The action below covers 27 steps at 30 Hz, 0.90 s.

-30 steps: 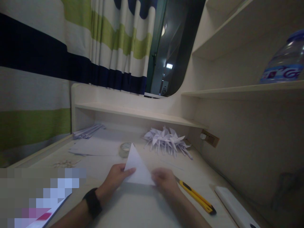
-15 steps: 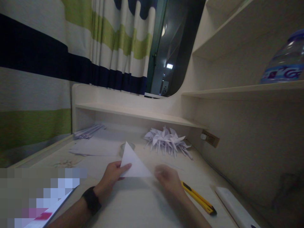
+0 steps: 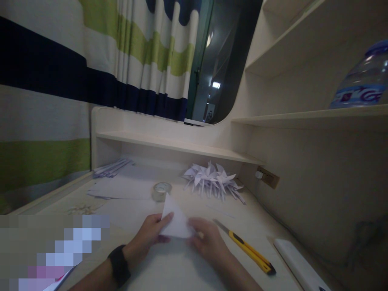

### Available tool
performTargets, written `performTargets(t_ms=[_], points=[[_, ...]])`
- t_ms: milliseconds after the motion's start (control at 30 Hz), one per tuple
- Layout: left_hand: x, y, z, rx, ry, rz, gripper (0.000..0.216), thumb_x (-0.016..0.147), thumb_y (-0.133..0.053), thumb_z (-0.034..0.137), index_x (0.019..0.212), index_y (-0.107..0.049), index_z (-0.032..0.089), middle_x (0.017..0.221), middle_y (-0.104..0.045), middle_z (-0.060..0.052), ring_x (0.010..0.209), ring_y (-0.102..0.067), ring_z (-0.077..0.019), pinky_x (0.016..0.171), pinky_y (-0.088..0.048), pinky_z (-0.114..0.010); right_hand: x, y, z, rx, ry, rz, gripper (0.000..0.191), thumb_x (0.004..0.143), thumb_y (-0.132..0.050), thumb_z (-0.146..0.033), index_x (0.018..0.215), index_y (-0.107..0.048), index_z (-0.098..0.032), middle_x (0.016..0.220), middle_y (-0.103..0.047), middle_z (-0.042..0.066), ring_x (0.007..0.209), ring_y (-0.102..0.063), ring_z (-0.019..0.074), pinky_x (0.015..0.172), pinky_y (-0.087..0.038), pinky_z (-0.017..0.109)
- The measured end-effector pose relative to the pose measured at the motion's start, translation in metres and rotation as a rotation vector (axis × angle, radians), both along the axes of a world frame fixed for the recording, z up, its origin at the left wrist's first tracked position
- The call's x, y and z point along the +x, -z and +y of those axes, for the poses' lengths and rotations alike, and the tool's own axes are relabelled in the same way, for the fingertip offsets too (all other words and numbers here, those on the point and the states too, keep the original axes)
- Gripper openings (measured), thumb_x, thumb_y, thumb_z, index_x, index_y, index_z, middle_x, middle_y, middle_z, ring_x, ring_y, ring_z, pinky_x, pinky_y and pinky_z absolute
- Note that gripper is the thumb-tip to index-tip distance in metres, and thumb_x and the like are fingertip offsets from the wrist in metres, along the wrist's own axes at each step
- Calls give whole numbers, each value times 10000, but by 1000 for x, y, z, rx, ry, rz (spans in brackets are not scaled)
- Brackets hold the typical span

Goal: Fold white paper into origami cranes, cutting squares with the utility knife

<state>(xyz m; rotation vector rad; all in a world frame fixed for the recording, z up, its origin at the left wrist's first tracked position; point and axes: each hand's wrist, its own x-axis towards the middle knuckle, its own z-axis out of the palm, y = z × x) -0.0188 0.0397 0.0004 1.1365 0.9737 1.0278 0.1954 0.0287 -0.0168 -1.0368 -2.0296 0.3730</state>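
Note:
A white sheet of paper folded into a triangle (image 3: 176,222) is held above the desk, its tip pointing up and away from me. My left hand (image 3: 154,229), with a dark band on the wrist, pinches its left side, thumb on top. At the right corner, the fingers of my right hand (image 3: 206,238) close on the paper, slightly blurred. Just beyond the paper tip lies a roll of clear tape (image 3: 161,190). A yellow utility knife (image 3: 250,251) with its blade out rests to the right of my right hand.
Several paper pinwheels (image 3: 212,180) are heaped at the back. Paper sheets (image 3: 124,182) and a bundle of paper strips (image 3: 113,167) lie back left. A white long object (image 3: 298,262) is at right. A bottle (image 3: 362,81) stands on the shelf (image 3: 303,117).
My right hand has come in to the paper's right corner and taken hold of it. The paper and my left hand have moved slightly nearer and right, uncovering the tape and knife blade.

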Motion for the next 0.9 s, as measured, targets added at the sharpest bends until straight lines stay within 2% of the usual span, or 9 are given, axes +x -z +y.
performTargets(t_ms=[167,267,367,467,533,733,900], points=[[0,3,6,-35,23,-92,743,693,-492,793,991,-663,134,853,-715,-130,795,-657,-285,619,-508,-348,-3,-8,0,-222,-27,137,264,675,-728,-321,892,-748,-174,910,-735,85,827,-664,239,746,-515,301],[0,14,14,-67,43,-135,781,720,-404,824,1051,-634,155,925,-711,-143,818,-661,-291,618,-511,-353,-5,-6,2,-388,-69,265,332,664,-735,-419,856,-753,-149,814,-726,77,744,-650,219,676,-505,289],[0,23,21,-129,56,-158,798,736,-371,826,1104,-595,155,1052,-677,-180,826,-667,-298,587,-518,-356,-7,5,8,-475,-82,376,421,653,-737,-492,883,-756,-140,751,-717,71,673,-630,194,623,-487,276],[-1,25,22,-160,53,-152,779,739,-425,801,1181,-536,168,1223,-591,-203,848,-668,-300,585,-532,-371,-6,18,14,-522,-69,476,447,639,-748,-523,862,-757,-136,741,-714,72,646,-620,182,600,-469,265],[-1,24,20,-141,62,-128,777,727,-481,781,1210,-519,173,1260,-562,-208,867,-663,-301,587,-538,-371,-5,23,17,-556,-62,531,457,617,-768,-524,857,-753,-135,743,-714,73,630,-616,176,590,-461,262],[1,24,18,-172,114,-140,823,701,-431,829,1142,-582,151,1033,-668,-181,858,-655,-303,587,-529,-347,-3,21,18,-505,11,471,478,599,-774,-532,864,-753,-135,722,-702,71,614,-587,167,560,-446,257],[1,24,19,-207,85,-194,726,690,-610,714,1169,-528,175,1091,-642,-158,873,-652,-282,643,-539,-362,-3,23,21,-482,69,464,537,624,-720,-610,798,-749,-103,611,-647,49,524,-514,127,496,-389,229]])
